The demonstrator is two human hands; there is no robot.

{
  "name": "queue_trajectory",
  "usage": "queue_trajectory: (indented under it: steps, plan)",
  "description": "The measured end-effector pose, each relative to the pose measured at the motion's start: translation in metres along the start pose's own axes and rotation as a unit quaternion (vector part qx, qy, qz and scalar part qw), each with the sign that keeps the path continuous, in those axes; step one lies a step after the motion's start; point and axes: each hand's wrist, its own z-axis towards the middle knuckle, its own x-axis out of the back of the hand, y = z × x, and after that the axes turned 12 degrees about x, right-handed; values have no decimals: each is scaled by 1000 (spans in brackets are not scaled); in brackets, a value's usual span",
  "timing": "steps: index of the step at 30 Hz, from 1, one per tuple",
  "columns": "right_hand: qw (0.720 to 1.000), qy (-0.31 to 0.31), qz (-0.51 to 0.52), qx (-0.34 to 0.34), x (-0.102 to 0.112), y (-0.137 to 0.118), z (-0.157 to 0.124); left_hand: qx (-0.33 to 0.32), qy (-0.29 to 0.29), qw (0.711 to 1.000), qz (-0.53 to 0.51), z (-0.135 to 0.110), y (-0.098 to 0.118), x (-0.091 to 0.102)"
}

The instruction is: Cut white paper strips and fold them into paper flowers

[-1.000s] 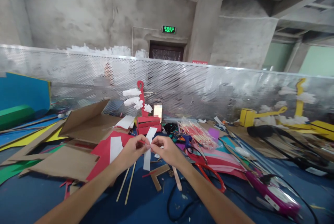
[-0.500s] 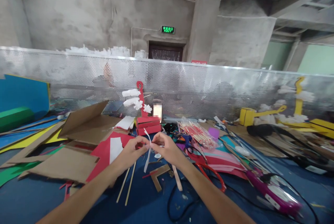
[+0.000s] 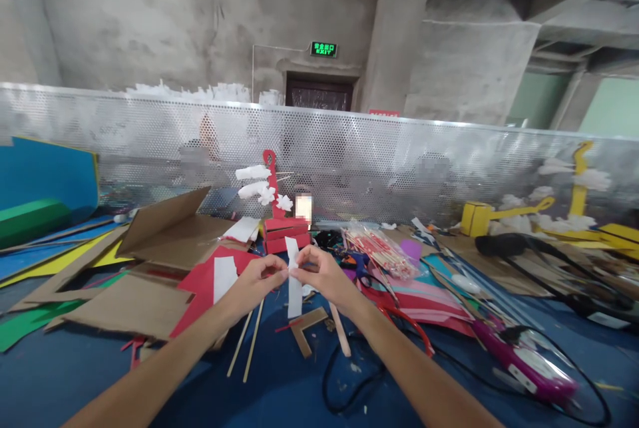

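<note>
A narrow white paper strip (image 3: 295, 298) hangs upright between my two hands, held over the blue table. My left hand (image 3: 264, 278) pinches its left edge with thumb and forefinger. From the other side, my right hand (image 3: 319, 273) grips it the same way at about mid-height. Just behind the strip stands a red cardboard model (image 3: 285, 233) with a tall curled post and white fluffy pieces on it. Below lie an L-shaped cardboard piece (image 3: 305, 333) and two thin wooden sticks (image 3: 253, 341). Red card with a white patch (image 3: 224, 279) lies beside my left wrist.
Folded brown cardboard (image 3: 164, 235) and blue, green and yellow sheets fill the left. To the right are a bag of sticks (image 3: 382, 251), scissors (image 3: 367, 268), a purple corded tool (image 3: 524, 365) and yellow models (image 3: 474, 218). A perforated metal panel (image 3: 374, 168) runs along the back.
The white strip has turned from nearly edge-on and curled to showing its flat face. Both hands keep their pinch in about the same place. The camera view has shifted slightly.
</note>
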Motion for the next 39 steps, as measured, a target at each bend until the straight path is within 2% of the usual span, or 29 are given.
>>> queue_trajectory:
  steps: [13, 22, 28, 34, 39]
  plan:
    - [1000, 9, -8, -9, 0, -1, 0, 6, -20, 1000, -9, 3, -1, 3]
    - [996, -23, -80, -18, -2, -3, 0, -7, 12, 1000, 9, 2, -2, 2]
    - [985, -33, -162, 38, -5, -10, -1, -8, 46, 996, 71, 2, -2, 2]
    - [987, -19, -153, 40, -5, -6, -1, -14, 47, 996, 72, 2, -2, 1]
    - [992, -16, -127, 3, -7, -5, -3, -15, 63, 994, 90, 1, -1, 1]
